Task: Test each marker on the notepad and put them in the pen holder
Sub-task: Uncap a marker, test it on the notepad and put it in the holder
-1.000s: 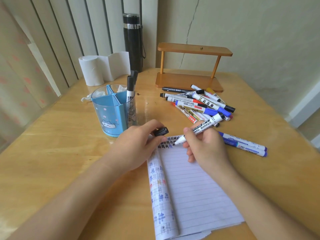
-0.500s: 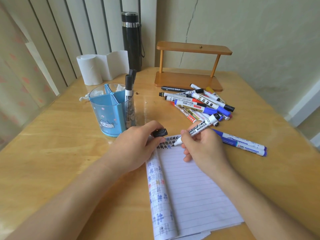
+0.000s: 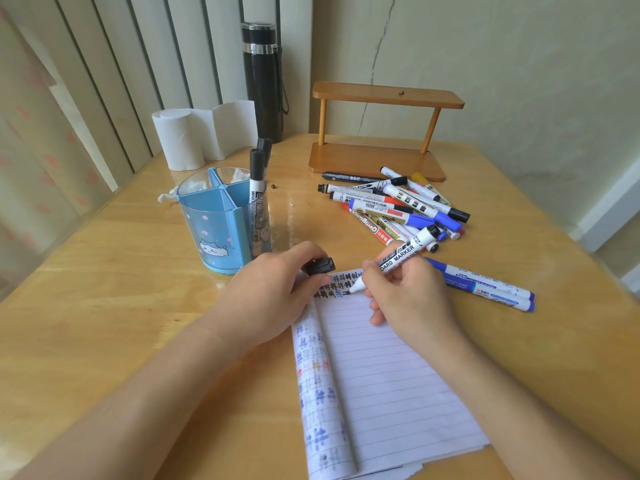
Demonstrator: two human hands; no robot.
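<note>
My right hand (image 3: 407,294) holds an uncapped white board marker (image 3: 398,259) with its tip down on the top line of the lined notepad (image 3: 388,382), next to a row of dark test marks. My left hand (image 3: 273,292) rests on the notepad's top left corner and pinches the marker's black cap (image 3: 320,265). The blue pen holder (image 3: 221,225) stands to the left with two black-capped markers (image 3: 258,188) upright in it. A pile of several markers (image 3: 394,206) lies behind my right hand. Two blue markers (image 3: 485,284) lie to its right.
A wooden two-level stand (image 3: 381,157) sits at the back of the wooden table (image 3: 104,306). A black flask (image 3: 263,81) and a white paper roll (image 3: 180,140) stand at the back left. The notepad's rolled-back pages (image 3: 318,393) carry coloured marks.
The marker tip has shifted slightly left along the top line, and the row of dark marks has grown. My left hand has stayed in place with the cap.
</note>
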